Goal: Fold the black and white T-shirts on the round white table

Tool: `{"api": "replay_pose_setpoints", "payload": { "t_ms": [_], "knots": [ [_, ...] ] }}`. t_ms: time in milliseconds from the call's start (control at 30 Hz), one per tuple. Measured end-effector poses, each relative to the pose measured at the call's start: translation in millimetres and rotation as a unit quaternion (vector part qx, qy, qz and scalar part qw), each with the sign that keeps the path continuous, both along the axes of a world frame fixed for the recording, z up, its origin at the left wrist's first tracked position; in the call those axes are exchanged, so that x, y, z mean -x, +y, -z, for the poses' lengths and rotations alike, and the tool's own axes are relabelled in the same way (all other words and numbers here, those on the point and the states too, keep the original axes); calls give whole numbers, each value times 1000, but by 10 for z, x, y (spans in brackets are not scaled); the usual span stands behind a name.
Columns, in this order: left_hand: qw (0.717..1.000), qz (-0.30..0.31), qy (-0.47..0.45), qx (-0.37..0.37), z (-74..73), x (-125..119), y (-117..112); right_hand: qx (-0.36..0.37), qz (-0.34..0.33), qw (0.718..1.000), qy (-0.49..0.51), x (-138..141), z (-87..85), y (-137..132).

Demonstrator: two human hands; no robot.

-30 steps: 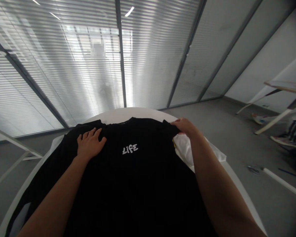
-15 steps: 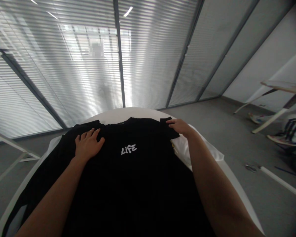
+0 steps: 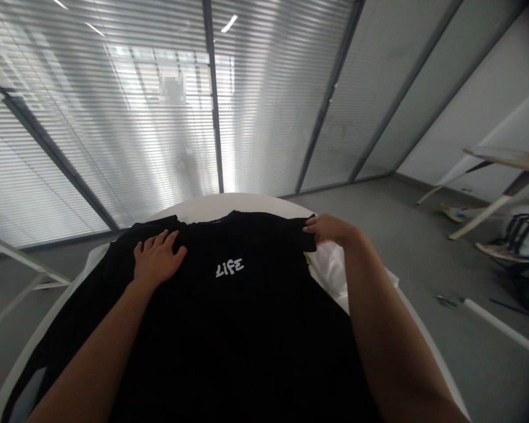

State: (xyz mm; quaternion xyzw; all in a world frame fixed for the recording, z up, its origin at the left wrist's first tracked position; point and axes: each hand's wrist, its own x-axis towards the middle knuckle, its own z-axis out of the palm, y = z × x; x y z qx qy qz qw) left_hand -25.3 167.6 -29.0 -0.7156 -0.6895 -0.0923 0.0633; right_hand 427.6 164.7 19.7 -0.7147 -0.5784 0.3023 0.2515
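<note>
T-shirt (image 3: 229, 329), black, soft, limp, best held at the shoulders, on round white table (image 3: 229, 204); left hand (image 3: 157, 260) lies flat and open on it, right hand (image 3: 332, 230) at its far shoulder edge, grip unclear.

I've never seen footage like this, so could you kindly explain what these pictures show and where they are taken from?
This view comes from a camera worn on a person's head, looking down at their own bare hands, so the arms enter from below. A black T-shirt printed "LIFE" lies on a white rounded table. The left hand rests flat on the shirt, fingers spread. The right hand seems to pinch the shirt's edge near the shoulder, above a white cloth lying partly beneath it.
</note>
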Motion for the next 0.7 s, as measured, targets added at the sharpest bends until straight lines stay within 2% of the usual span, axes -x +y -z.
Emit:
{"api": "replay_pose_setpoints", "payload": {
  "t_ms": [100,167,233,333,400,700],
  "knots": [
    [1000,-3,2,7,0,-5,0,38,-25,999,-24,25,-55,13],
    [1000,-7,3,8,-2,-12,-2,14,-32,998,-44,38,-100,22],
    [1000,-7,3,5,-6,-17,-5,-30,-59,996,-57,68,-154,22],
    [1000,-5,2,6,-11,-20,-4,-125,-152,977,-86,169,-230,9],
    [1000,-6,1,5,-11,-16,0,-152,-208,961,-100,264,-265,-1],
    [1000,-3,2,-2,10,-1,8,-127,-301,939,-104,556,-307,-22]
  ]
}}
